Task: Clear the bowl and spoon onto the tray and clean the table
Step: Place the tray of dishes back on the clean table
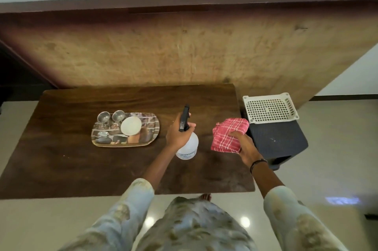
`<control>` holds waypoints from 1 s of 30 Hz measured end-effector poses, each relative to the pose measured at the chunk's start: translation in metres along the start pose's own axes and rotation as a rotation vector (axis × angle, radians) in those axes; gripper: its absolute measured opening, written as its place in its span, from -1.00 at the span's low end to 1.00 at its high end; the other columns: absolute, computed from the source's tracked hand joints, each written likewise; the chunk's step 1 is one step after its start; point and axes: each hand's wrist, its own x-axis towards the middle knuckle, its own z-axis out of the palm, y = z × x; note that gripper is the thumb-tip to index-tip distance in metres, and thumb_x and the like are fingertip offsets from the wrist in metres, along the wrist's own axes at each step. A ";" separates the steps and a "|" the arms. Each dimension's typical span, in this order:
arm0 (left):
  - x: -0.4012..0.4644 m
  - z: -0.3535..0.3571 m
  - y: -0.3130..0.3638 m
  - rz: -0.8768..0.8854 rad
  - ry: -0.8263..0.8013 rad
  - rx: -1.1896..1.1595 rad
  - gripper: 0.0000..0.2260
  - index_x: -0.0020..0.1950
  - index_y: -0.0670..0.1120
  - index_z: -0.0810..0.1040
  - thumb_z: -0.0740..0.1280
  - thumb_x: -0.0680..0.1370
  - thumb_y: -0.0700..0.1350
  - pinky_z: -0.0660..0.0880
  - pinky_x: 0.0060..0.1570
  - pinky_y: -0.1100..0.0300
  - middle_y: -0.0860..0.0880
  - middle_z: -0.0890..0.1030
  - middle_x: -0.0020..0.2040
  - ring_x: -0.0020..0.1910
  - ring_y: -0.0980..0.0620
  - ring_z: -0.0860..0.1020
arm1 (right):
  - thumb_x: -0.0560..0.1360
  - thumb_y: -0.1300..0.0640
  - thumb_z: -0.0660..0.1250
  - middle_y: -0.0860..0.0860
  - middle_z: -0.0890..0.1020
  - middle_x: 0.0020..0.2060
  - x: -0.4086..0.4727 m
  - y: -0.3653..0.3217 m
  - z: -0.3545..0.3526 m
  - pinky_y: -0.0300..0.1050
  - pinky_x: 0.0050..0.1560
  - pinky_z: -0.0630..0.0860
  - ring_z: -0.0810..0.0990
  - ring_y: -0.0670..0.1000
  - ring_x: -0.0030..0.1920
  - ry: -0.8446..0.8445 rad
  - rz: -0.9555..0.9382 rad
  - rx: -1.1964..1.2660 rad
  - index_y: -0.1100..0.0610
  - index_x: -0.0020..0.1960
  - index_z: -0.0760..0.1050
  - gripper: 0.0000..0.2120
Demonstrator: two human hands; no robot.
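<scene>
A patterned tray lies on the left half of the dark wooden table. On it sit a white bowl, a metal spoon and two small steel cups. My left hand grips the neck of a clear spray bottle with a black trigger head, held above the table's middle. My right hand holds a red checked cloth near the table's right edge.
A dark plastic stool stands just right of the table, with a white perforated basket on its far part. A wooden panel wall rises behind the table. Glossy floor tiles surround it.
</scene>
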 end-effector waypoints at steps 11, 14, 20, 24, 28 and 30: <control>0.065 0.121 0.077 -0.005 -0.012 -0.061 -0.67 0.22 0.01 0.44 0.37 0.49 -0.13 0.43 -0.12 0.16 -0.04 0.68 -0.11 -0.13 0.02 0.60 | 0.51 0.17 0.36 0.14 0.62 0.11 0.070 -0.072 -0.107 -0.03 -0.07 0.56 0.61 0.12 0.07 0.053 0.053 -0.052 0.17 0.30 0.42 -0.63; 0.089 0.169 0.094 -0.022 0.014 -0.077 -0.63 0.26 -0.03 0.43 0.41 0.48 -0.10 0.47 -0.03 0.16 0.01 0.68 -0.10 -0.03 -0.01 0.62 | 0.51 0.17 0.36 0.10 0.62 0.06 0.100 -0.092 -0.141 -0.08 -0.15 0.55 0.62 0.07 0.01 0.048 0.081 -0.095 0.15 0.29 0.42 -0.64; 0.137 0.266 0.121 -0.077 0.062 -0.107 -0.57 0.30 -0.10 0.39 0.42 0.48 -0.08 0.51 0.07 0.10 -0.10 0.70 -0.03 0.02 -0.04 0.63 | 0.49 0.20 0.37 0.14 0.64 0.08 0.165 -0.125 -0.215 0.05 0.05 0.59 0.64 0.10 0.01 0.027 0.141 -0.214 0.18 0.26 0.46 -0.66; 0.174 0.333 0.126 -0.106 0.108 -0.039 -0.52 0.32 -0.09 0.40 0.43 0.46 0.00 0.53 0.07 0.04 -0.09 0.68 0.02 0.04 -0.10 0.62 | 0.50 0.23 0.36 0.09 0.62 0.10 0.211 -0.141 -0.260 0.09 0.14 0.55 0.62 0.11 0.07 0.022 0.114 -0.289 0.10 0.28 0.44 -0.64; 0.199 0.374 0.135 -0.055 0.190 -0.022 -0.48 0.37 -0.18 0.36 0.42 0.48 -0.08 0.36 0.06 0.38 -0.13 0.63 0.13 0.12 -0.06 0.55 | 0.51 0.17 0.36 0.10 0.64 0.13 0.250 -0.148 -0.292 0.13 0.15 0.57 0.64 0.12 0.09 -0.033 0.102 -0.405 0.08 0.29 0.46 -0.65; 0.209 0.388 0.132 0.003 0.210 -0.041 -0.51 0.34 -0.28 0.37 0.42 0.48 -0.18 0.26 -0.04 0.66 -0.07 0.60 0.04 0.06 0.05 0.49 | 0.52 0.13 0.36 0.08 0.64 0.13 0.267 -0.148 -0.303 0.17 0.17 0.56 0.64 0.11 0.09 -0.064 0.108 -0.439 0.06 0.30 0.45 -0.65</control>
